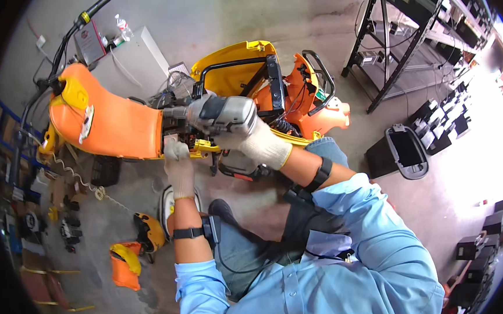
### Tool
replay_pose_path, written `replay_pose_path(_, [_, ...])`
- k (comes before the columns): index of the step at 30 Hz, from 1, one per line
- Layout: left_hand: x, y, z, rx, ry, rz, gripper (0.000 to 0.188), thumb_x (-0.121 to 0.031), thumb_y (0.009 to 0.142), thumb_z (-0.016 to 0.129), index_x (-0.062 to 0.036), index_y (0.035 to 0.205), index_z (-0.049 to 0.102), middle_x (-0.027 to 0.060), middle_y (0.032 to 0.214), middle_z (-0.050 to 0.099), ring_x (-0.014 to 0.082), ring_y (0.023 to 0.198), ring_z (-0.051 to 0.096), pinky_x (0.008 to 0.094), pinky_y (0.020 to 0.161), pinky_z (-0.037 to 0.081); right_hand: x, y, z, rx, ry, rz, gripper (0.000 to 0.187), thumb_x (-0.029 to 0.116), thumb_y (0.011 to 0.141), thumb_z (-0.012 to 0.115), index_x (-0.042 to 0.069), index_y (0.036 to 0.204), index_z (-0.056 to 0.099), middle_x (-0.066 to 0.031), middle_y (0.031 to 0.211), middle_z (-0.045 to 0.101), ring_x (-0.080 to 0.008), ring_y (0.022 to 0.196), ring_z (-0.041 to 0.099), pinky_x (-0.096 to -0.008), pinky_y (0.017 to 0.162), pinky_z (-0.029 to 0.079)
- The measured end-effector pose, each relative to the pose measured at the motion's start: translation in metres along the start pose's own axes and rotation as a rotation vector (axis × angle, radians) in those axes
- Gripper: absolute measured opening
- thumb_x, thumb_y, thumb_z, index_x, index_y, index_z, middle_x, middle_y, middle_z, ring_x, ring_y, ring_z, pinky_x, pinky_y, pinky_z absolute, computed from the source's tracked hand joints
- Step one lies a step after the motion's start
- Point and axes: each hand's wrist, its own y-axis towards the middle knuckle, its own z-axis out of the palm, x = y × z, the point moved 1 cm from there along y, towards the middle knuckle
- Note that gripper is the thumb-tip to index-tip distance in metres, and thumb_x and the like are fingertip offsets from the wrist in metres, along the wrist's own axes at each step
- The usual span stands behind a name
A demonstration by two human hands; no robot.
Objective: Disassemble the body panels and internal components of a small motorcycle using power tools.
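My right hand, in a pale knit glove, is wrapped round a grey and black cordless power driver. The driver lies level, its nose pointing left into the opened middle of an orange and yellow scooter. Close below the nose, my left hand, also gloved, is closed at the edge of that opening. Whatever its fingertips pinch is hidden. Wires and dark parts show inside the opening, and the driver covers some of them. Right of it are the yellow tail shell and a black rack.
A grey box with a bottle stands behind the scooter. Metal shelving is at the far right, with a black bin nearer. A yellow helmet and an orange bag lie on the floor at left.
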Motion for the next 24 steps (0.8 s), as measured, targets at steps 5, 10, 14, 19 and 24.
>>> replay_pose_path(5, [0.016, 0.013, 0.027, 0.151, -0.107, -0.065, 0.047, -0.028, 0.097, 0.054, 0.0019, 0.133, 0.055, 0.0163, 0.121, 0.067, 0.0255, 0.112, 0.064, 0.0321, 0.099, 0.046, -0.103, -0.006, 0.027, -0.312, -0.16, -0.291, 0.049, 0.04, 0.083, 0.069, 0.012, 0.122, 0.064, -0.0151, 0.115, 0.068, -0.0347, 0.107, 0.063, -0.0375, 0.093, 0.051])
replay_pose_path(10, [-0.004, 0.026, 0.054, 0.13, -0.449, 0.01, 0.037, -0.015, 0.099, 0.056, 0.0053, 0.131, 0.054, 0.0099, 0.113, 0.063, 0.0129, 0.103, 0.061, 0.024, 0.092, 0.048, -0.085, -0.026, -0.016, -0.149, 0.183, 0.071, 0.051, 0.043, 0.082, 0.07, 0.013, 0.123, 0.064, -0.0149, 0.117, 0.067, -0.0342, 0.109, 0.063, -0.0394, 0.093, 0.051])
replay_pose_path(14, [-0.068, 0.027, 0.069, 0.042, -0.469, -0.033, 0.045, -0.035, 0.102, 0.054, 0.0007, 0.129, 0.056, 0.007, 0.109, 0.06, 0.0141, 0.094, 0.06, 0.0246, 0.088, 0.05, -0.107, -0.026, -0.024, -0.256, 0.19, -0.009, 0.054, 0.042, 0.082, 0.069, 0.014, 0.127, 0.062, -0.0151, 0.124, 0.064, -0.0348, 0.113, 0.061, -0.0405, 0.096, 0.05])
replay_pose_path(19, [-0.137, 0.033, 0.081, 0.321, -1.013, -0.289, 0.05, -0.039, 0.101, 0.052, -0.0046, 0.137, 0.052, 0.0095, 0.116, 0.063, 0.0206, 0.102, 0.063, 0.0364, 0.097, 0.049, -0.133, -0.015, -0.013, -0.16, 0.222, -0.095, 0.055, 0.039, 0.085, 0.063, 0.012, 0.133, 0.056, -0.0166, 0.128, 0.062, -0.0341, 0.121, 0.058, -0.0414, 0.102, 0.048])
replay_pose_path(24, [-0.144, 0.053, 0.083, 0.604, -1.613, -0.603, 0.035, -0.026, 0.106, 0.042, 0.0, 0.12, 0.061, -0.007, 0.055, 0.039, 0.0054, 0.045, 0.035, 0.0222, 0.046, 0.037, -0.095, -0.036, -0.061, 0.046, 0.262, -0.14, 0.048, 0.029, 0.089, 0.054, 0.014, 0.135, 0.052, -0.0127, 0.134, 0.057, -0.0278, 0.125, 0.053, -0.0376, 0.11, 0.042])
